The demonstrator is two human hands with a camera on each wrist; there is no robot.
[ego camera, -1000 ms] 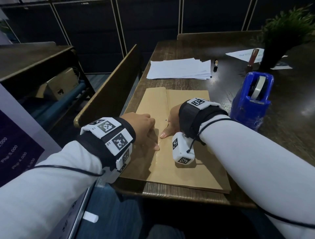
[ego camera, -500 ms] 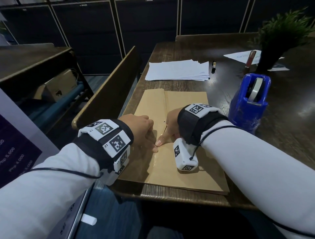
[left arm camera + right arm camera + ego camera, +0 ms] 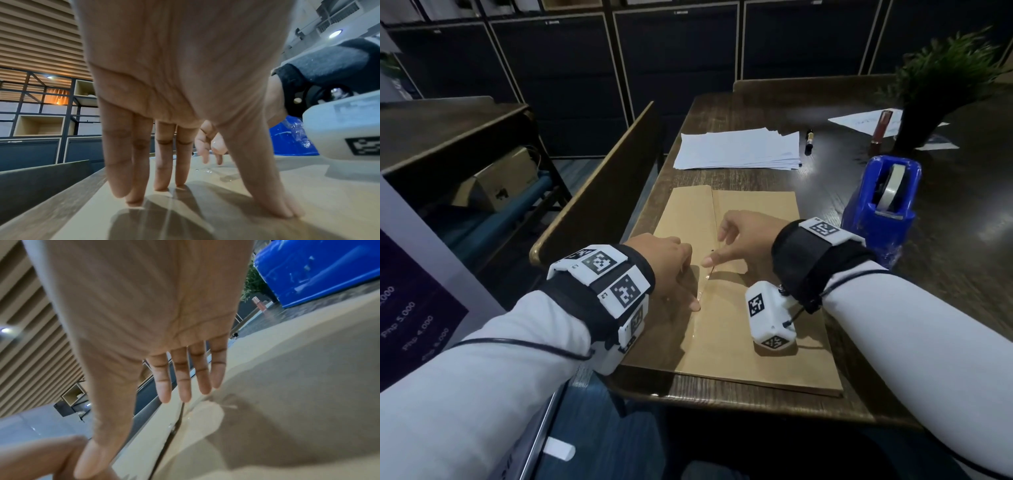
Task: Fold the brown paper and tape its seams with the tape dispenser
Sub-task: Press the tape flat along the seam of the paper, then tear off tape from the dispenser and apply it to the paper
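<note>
The folded brown paper (image 3: 743, 346) lies flat on the desk, its seam (image 3: 713, 214) running away from me. A glossy strip of clear tape (image 3: 703, 294) covers the near part of the seam. My left hand (image 3: 681, 284) presses the paper just left of the seam, its fingers (image 3: 162, 164) straight and the thumb (image 3: 273, 199) flat on the paper. My right hand (image 3: 736, 236) hovers right of the seam with its fingers (image 3: 183, 379) straight and raised, and only its thumb (image 3: 709, 261) touches the seam. The blue tape dispenser (image 3: 880, 205) stands to the right, untouched.
A stack of white sheets (image 3: 739, 150) and a dark pen (image 3: 809, 140) lie beyond the brown paper. A potted plant (image 3: 935, 89) and a red tube (image 3: 880, 128) sit at the back right. A wooden divider (image 3: 599, 192) runs along the desk's left side.
My right wrist has swung out to the right and its fingers have lifted off the paper, while the thumb stays on the seam. The left hand keeps pressing in the same place.
</note>
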